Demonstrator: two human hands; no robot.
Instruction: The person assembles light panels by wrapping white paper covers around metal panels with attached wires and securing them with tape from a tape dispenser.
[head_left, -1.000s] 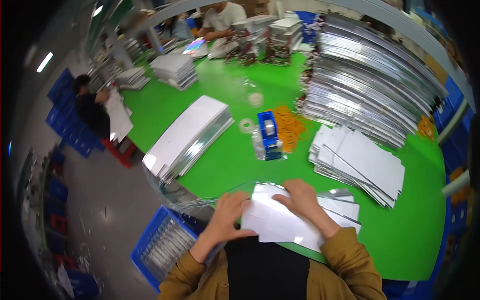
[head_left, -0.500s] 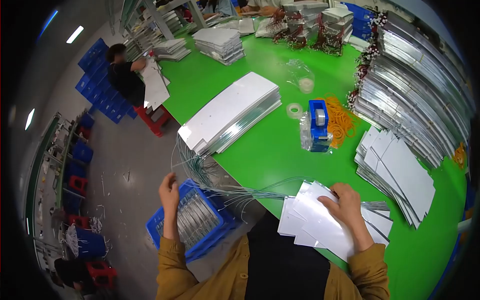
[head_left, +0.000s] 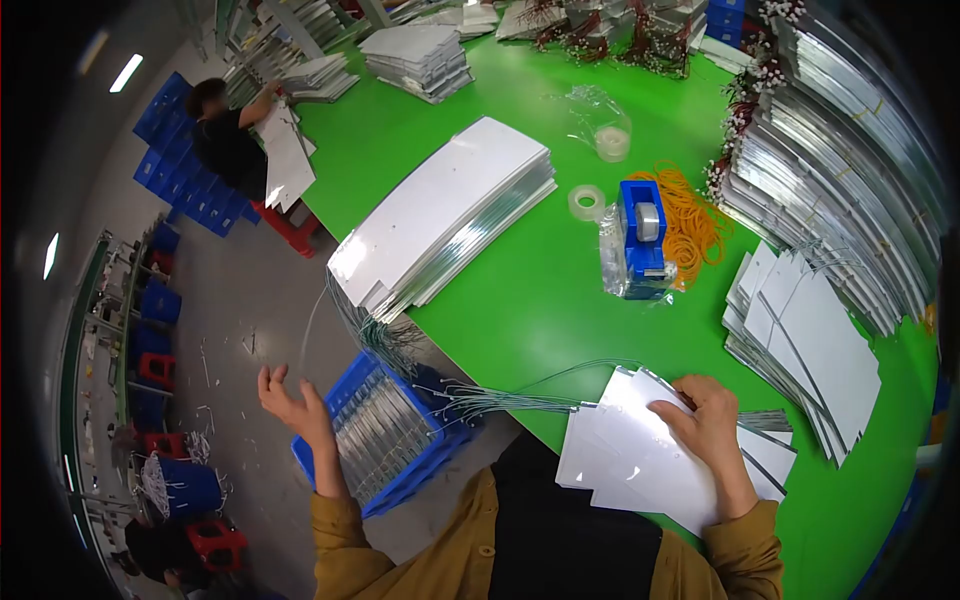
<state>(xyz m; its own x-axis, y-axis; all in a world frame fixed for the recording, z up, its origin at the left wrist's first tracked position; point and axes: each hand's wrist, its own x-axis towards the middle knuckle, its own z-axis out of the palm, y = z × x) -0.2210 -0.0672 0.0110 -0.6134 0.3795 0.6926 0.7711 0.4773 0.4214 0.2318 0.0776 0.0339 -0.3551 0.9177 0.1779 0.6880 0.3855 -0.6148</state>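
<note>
My right hand point(head_left: 705, 420) grips a small stack of white flat panels point(head_left: 640, 440), thumb on top and fingers over the far edge. A bundle of thin grey-green wires point(head_left: 510, 397) runs leftward from this stack past the table's edge. Over the floor, my left hand point(head_left: 300, 412) is open with its fingers spread, left of a blue crate point(head_left: 360, 372) holding rows of silvery strips. A thin strand curves down toward it from the larger panel stack point(head_left: 440, 205); I cannot tell whether it touches the fingers. Wires point(head_left: 380, 335) also hang from that larger stack.
On the green table point(head_left: 500, 320) are a blue tape dispenser point(head_left: 643, 240), tape rolls point(head_left: 587, 202) and orange rubber bands point(head_left: 690, 225). More panels point(head_left: 805, 340) lie at right beside a tall stack point(head_left: 820, 170). A co-worker point(head_left: 228, 130) handles panels at the far left.
My left hand has moved left and down, and its fingers have spread. The wires from the held panels no longer reach toward the larger stack. The view has shifted slightly.
</note>
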